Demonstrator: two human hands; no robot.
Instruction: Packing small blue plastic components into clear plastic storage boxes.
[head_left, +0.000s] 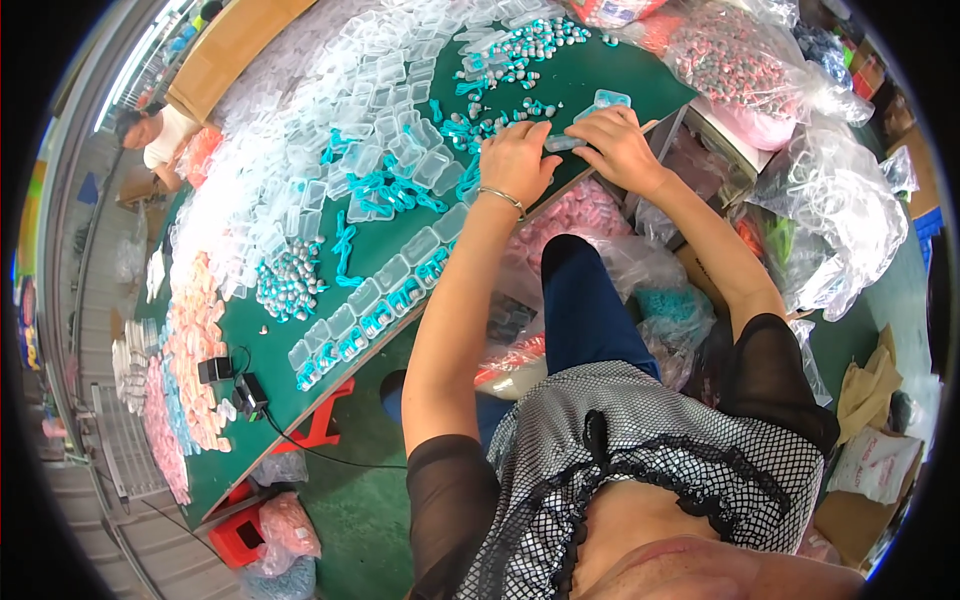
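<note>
My left hand [515, 158] and my right hand [618, 145] meet over a small clear plastic case [563, 143] at the near edge of a green table [400, 235]. Both hands pinch the case between their fingers, and its contents are hidden. A silver bangle sits on my left wrist. Loose teal and grey earplugs [490, 120] lie just beyond my left hand. Another clear case [611, 98] with teal pieces rests just past my right hand.
A row of filled clear cases [375, 305] runs along the table's front edge. Empty clear cases [380, 90] are heaped further back. Pink and blue packets [190, 350] pile at the left end. Plastic bags [840, 200] of goods crowd my right. Another person [150, 135] sits at the far end.
</note>
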